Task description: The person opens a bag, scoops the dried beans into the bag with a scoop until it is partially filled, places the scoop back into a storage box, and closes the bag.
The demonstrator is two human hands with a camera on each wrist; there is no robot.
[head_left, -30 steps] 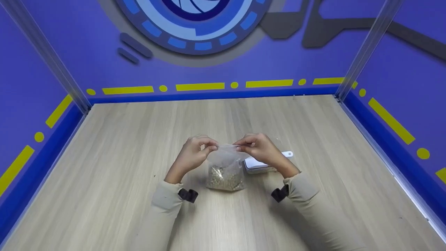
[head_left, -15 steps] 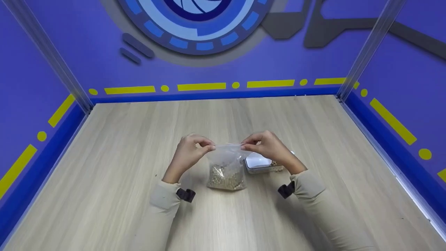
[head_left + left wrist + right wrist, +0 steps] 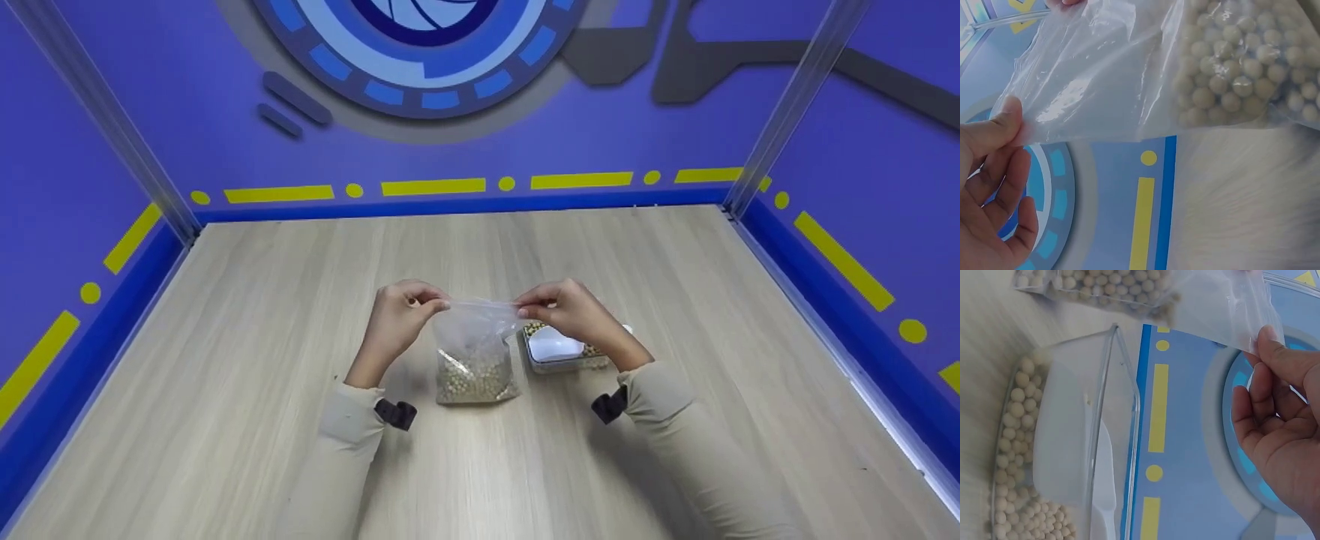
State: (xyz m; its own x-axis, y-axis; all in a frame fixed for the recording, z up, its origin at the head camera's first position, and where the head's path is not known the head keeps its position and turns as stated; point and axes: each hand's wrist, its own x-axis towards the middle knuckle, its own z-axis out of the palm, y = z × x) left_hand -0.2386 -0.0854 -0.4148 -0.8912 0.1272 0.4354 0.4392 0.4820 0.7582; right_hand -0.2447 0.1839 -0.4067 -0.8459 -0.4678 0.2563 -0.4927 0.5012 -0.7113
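A clear zip bag (image 3: pixel 474 345) stands upright on the table, its lower part filled with small round beige balls (image 3: pixel 1241 67). My left hand (image 3: pixel 397 319) pinches the top left corner of the bag between thumb and forefinger. At the opposite top corner, my right hand (image 3: pixel 562 309) pinches the plastic the same way. The bag's mouth is stretched between both hands, and its upper part holds no balls. In the left wrist view the other fingers (image 3: pixel 1026 228) are loosely bent below the bag's edge.
Right of the bag is a clear rectangular container (image 3: pixel 555 367) of similar balls, partly under my right forearm. A white scoop (image 3: pixel 555 345) lies in it. The wooden table (image 3: pixel 262 337) is bounded by blue panels (image 3: pixel 465 161) at the back and sides.
My hands first moved apart, drawing the bag's mouth wider. Since then the left hand and the bag have shifted slightly left and up, and more of the container shows.
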